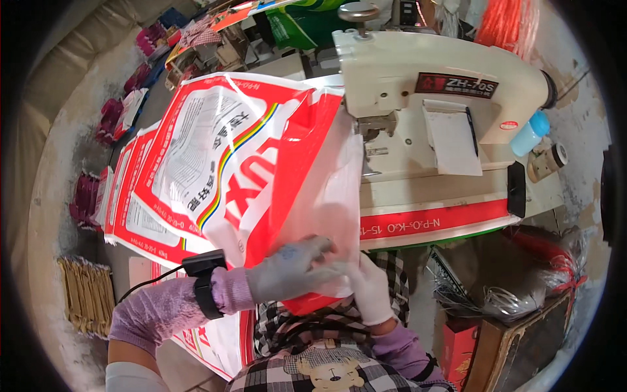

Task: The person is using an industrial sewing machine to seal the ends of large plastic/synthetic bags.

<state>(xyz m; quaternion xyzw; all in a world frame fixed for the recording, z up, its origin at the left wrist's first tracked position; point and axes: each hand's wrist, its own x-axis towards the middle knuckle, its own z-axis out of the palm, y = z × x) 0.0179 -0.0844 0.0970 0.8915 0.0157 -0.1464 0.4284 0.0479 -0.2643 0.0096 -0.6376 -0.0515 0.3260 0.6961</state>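
A red and white printed plastic sack (pixel 261 176) lies across the table, with its near end hanging toward my lap. Its right side shows a plain whitish translucent layer (pixel 330 170). My left hand (pixel 290 268), in a grey glove, is closed on the near end, fingers pointing right. Against the same end, at its right edge, is my right hand (pixel 373 291) in a white glove, its fingers pressed together on the sack and partly hidden. The sack's right edge runs close beside the needle area of a cream sewing machine (pixel 382 65).
More printed sacks (pixel 134 209) lie under and left of this one. A notepad with a pen (pixel 454 140) rests on the machine bed, and a blue bottle (pixel 530 132) stands to its right. Below right are a wooden box (pixel 522 343) and clear plastic strands (pixel 513 297).
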